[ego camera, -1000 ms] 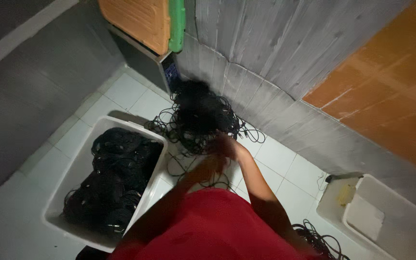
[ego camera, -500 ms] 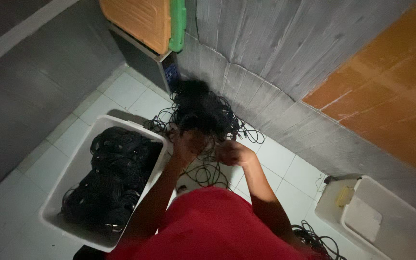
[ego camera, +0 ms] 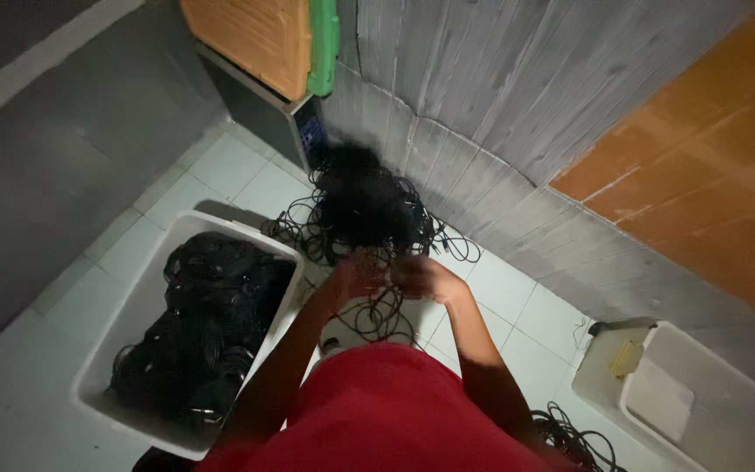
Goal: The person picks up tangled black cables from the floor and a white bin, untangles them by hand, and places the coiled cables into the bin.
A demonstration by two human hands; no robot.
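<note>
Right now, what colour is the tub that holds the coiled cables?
White, seen in the head view: the tub holds black cables.

Matt black cables (ego camera: 364,205) heap beside a smooth white plastic bin (ego camera: 133,323) on glossy tiles (ego camera: 238,179); rough grey wall (ego camera: 500,96) behind the bin.

Overall light: dim, indoor, no lamp in view.
Brightest areas: white floor tiles (ego camera: 246,188) and orange wall panel (ego camera: 701,166), both muted.
Shadows: soft; dark band along the left edge.
Dark detail: tangle of black cables (ego camera: 364,205) reads as a near-solid mass.
Motion blur: left hand (ego camera: 356,278) and right hand (ego camera: 421,278) smeared.
Distortion: wide-angle; wall boards bend toward the edges.
Glare: none.
</note>
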